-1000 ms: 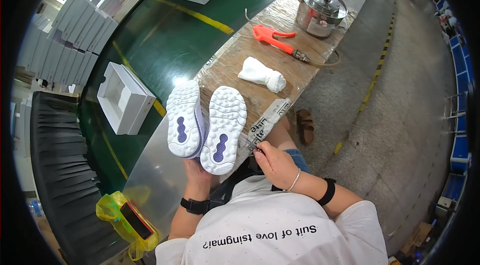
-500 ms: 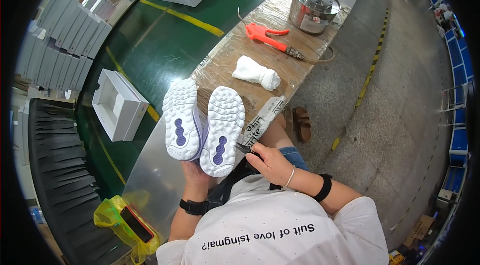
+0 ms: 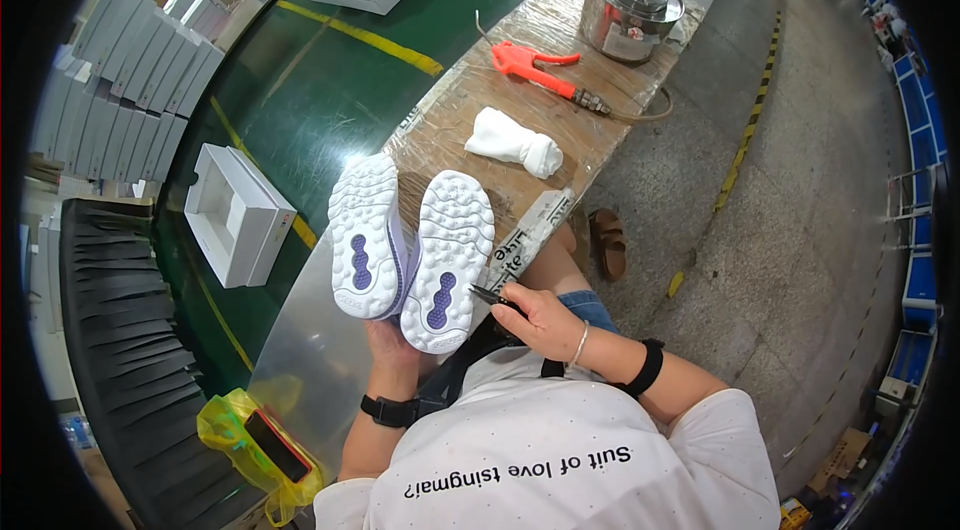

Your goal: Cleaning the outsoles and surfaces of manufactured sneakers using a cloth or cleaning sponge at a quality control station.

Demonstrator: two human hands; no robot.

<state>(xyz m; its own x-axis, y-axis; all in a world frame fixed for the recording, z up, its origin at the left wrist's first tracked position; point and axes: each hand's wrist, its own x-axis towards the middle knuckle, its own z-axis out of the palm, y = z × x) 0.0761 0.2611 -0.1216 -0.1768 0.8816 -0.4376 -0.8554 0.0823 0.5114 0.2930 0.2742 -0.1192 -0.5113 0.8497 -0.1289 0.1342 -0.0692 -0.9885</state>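
Note:
A pair of lavender sneakers is turned with the white, lumpy soles toward me. One is the left sneaker (image 3: 364, 230), the other the right sneaker (image 3: 448, 250); both soles carry a purple patch. From below, my left hand (image 3: 393, 345) grips the pair near the heels, its fingers mostly hidden behind them. In my right hand (image 3: 540, 318) is a small black pointed tool (image 3: 492, 297), its fingers closed round the handle. The tool's tip meets the right sneaker's sole at its right edge; whether it touches I cannot tell.
On the bench lie a rolled white cloth (image 3: 513, 143) and an orange air blow gun (image 3: 540, 73); a steel pot (image 3: 628, 15) stands beyond. Left, a white shoebox (image 3: 238, 215) sits on the green conveyor (image 3: 330, 110). A yellow plastic bag (image 3: 235, 430) holds a phone (image 3: 277, 446).
The sneakers have shifted slightly to the right in my left hand. The pointed tool's tip has moved a little left and up over the sole's edge.

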